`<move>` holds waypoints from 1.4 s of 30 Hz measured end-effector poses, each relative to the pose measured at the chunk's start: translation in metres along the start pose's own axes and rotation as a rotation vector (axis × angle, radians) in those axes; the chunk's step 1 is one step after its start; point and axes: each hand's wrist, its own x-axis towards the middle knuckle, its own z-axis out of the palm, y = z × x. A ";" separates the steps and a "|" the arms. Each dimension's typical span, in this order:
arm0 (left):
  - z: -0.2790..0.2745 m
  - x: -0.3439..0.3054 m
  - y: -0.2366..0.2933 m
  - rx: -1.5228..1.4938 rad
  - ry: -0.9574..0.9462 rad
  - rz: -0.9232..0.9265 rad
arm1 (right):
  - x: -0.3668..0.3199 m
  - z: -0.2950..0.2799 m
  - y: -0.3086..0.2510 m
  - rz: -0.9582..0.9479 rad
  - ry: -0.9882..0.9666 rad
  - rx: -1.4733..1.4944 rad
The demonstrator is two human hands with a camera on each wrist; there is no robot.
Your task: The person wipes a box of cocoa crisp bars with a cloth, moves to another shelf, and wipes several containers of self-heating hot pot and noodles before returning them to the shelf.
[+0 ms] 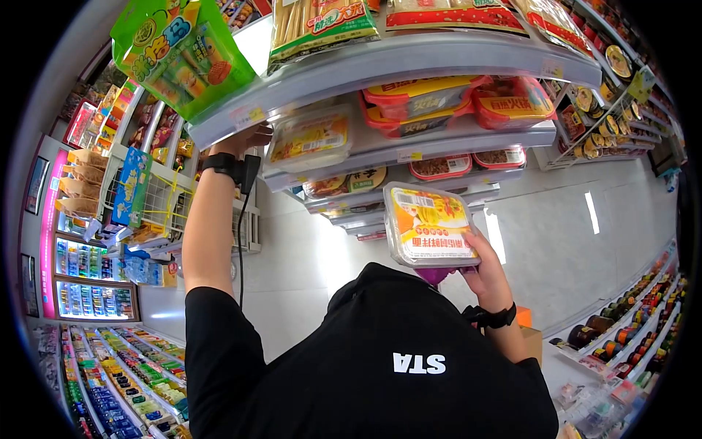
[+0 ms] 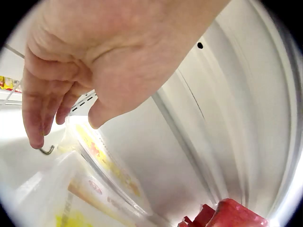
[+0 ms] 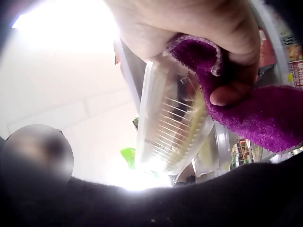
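My right hand (image 1: 482, 265) (image 3: 203, 38) grips a clear plastic food tray (image 1: 430, 225) (image 3: 173, 125) with a yellow and orange label, held in front of the shelves. A purple cloth (image 1: 436, 275) (image 3: 265, 113) is bunched in the same hand, under the tray. My left hand (image 1: 245, 139) (image 2: 90, 71) reaches into the shelf level below the top one, partly hidden by its edge in the head view. Its fingers hang slightly bent and hold nothing, above similar trays (image 2: 106, 161) in the left wrist view. One such tray (image 1: 311, 139) lies beside that hand.
Red-rimmed packs (image 1: 514, 104) lie farther right on that level, with noodle bags (image 1: 322, 25) and a green snack bag (image 1: 186, 58) above. More trays fill lower levels. Wire baskets (image 1: 162, 201) stand left, and bottle racks (image 1: 632, 325) line the lower right. A metal hook (image 2: 46, 150) is near my left fingertips.
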 end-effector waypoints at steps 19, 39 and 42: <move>-0.002 0.033 -0.033 0.474 -0.052 0.549 | 0.004 -0.017 0.001 0.052 -0.004 -0.003; 0.041 -0.066 0.023 -0.934 -0.066 0.123 | 0.006 -0.008 -0.001 0.101 -0.038 -0.056; 0.028 -0.071 0.005 -0.746 0.098 0.053 | 0.008 -0.004 -0.005 0.122 -0.061 -0.086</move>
